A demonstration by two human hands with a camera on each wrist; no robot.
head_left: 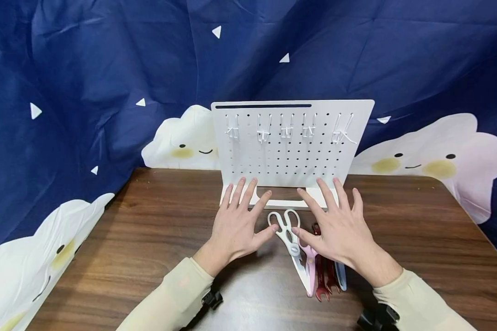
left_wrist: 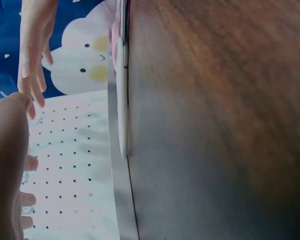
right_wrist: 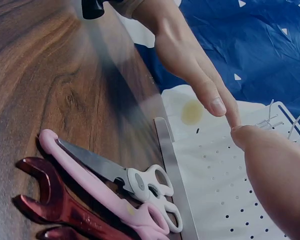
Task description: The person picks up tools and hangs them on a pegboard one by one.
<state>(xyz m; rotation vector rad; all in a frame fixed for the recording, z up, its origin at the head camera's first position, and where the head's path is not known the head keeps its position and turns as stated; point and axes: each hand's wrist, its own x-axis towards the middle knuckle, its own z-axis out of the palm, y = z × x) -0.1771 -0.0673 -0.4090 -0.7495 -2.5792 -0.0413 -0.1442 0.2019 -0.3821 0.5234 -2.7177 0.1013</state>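
Note:
My left hand (head_left: 237,227) is spread with straight fingers above the table and holds nothing. Likewise spread and holding nothing, my right hand (head_left: 343,232) hovers over part of a row of tools. White-handled scissors (head_left: 294,249) lie between the hands, blades towards me. Beside them are pink scissors (right_wrist: 97,187), then red open-ended wrenches (right_wrist: 72,212), partly under the right hand in the head view. A blue-grey tool (head_left: 341,276) lies rightmost, mostly hidden by that hand, so its kind is unclear. Beyond the fingertips stands a white pegboard (head_left: 286,158).
Several white wire hooks (head_left: 287,131) hang along the pegboard's upper part. Its white base (head_left: 283,205) rests on the brown wooden table (head_left: 161,239). Behind the table hangs a dark blue curtain (head_left: 120,55) with clouds and small white triangles.

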